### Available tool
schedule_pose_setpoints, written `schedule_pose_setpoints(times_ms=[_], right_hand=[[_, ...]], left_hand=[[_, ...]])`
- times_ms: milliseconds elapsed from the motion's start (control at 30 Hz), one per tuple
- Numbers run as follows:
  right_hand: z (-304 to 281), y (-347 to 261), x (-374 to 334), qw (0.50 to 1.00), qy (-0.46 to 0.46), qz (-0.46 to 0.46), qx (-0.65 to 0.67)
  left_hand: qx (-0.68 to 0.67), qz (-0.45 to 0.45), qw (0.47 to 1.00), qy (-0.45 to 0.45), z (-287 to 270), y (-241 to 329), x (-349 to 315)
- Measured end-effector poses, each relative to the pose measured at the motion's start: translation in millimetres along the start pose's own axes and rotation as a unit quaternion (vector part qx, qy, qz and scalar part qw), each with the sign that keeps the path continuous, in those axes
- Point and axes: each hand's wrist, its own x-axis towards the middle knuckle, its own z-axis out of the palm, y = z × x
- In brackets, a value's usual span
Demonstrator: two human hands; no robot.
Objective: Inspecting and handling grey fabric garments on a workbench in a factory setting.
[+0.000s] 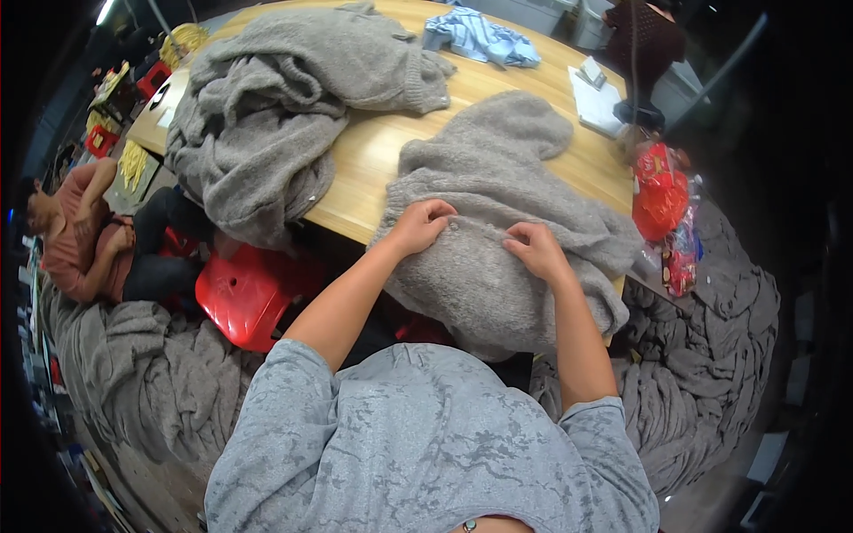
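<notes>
A grey knitted sweater (498, 169) lies bunched across the near right part of the wooden table (369, 147), its lower part hanging over the front edge. My left hand (421, 227) rests on the middle of it, thumb and fingertips closed on a fold of the knit. A short way to the right, my right hand (538, 252) pinches the same sweater between thumb and curled fingers. Between the two hands the knit lies slightly creased. Whatever small detail the fingertips hold is too small to make out.
More grey knitwear (267, 107) is heaped on the table's left. Farther back lie a light blue cloth (484, 37) and white paper (595, 102). A red plastic bag (659, 195) sits at the right edge. Grey heaps (702, 355) flank me; a red stool (249, 298) and seated person (98, 231) are left.
</notes>
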Motion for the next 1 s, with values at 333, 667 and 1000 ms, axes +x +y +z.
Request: schedule_pose_setpoints(times_ms=[333,667,1000], right_hand=[[12.1,3.0,-3.5,0.992,0.089,-0.033,0.087],[37.6,16.1,5.8,0.982,0.089,-0.021,0.166],[34.9,22.6,6.7,0.988,0.062,-0.046,0.134]], left_hand=[[0.311,0.138,0.94,-0.035,49.2,43.7,13.0],[-0.061,-0.117,0.987,-0.089,45.7,35.4,10.1],[-0.039,-0.069,0.984,-0.159,47.5,20.6,7.9]])
